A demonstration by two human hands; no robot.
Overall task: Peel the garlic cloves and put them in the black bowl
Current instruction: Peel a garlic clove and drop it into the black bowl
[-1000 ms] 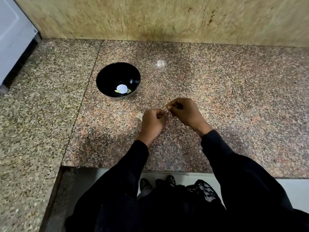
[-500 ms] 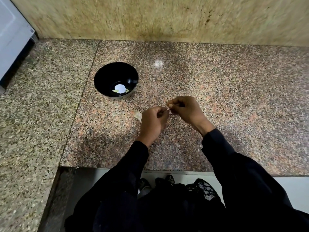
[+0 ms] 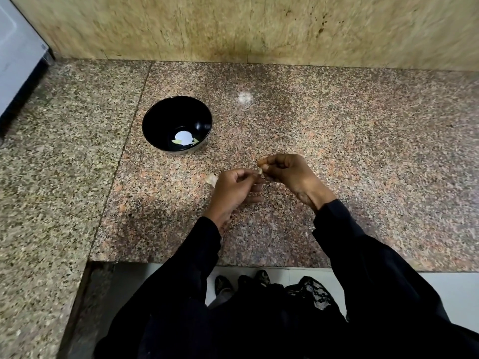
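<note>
A black bowl (image 3: 177, 124) stands on the granite counter, left of centre, with pale garlic pieces and a bright reflection at its bottom. Both hands meet just right of and below it. My left hand (image 3: 231, 190) and my right hand (image 3: 288, 173) each have curled fingers pinching one small garlic clove (image 3: 261, 171) between them; most of the clove is hidden by the fingertips. A pale garlic piece (image 3: 211, 179) lies on the counter just left of my left hand.
The granite counter (image 3: 363, 156) ends in a front edge near my body, with a floor and shoes below. A tiled wall (image 3: 259, 27) backs the counter. A grey appliance (image 3: 15, 60) sits at the far left.
Both hands stay together on the clove, with only small finger shifts. The camera view has moved slightly, so the bowl appears a little further left.
</note>
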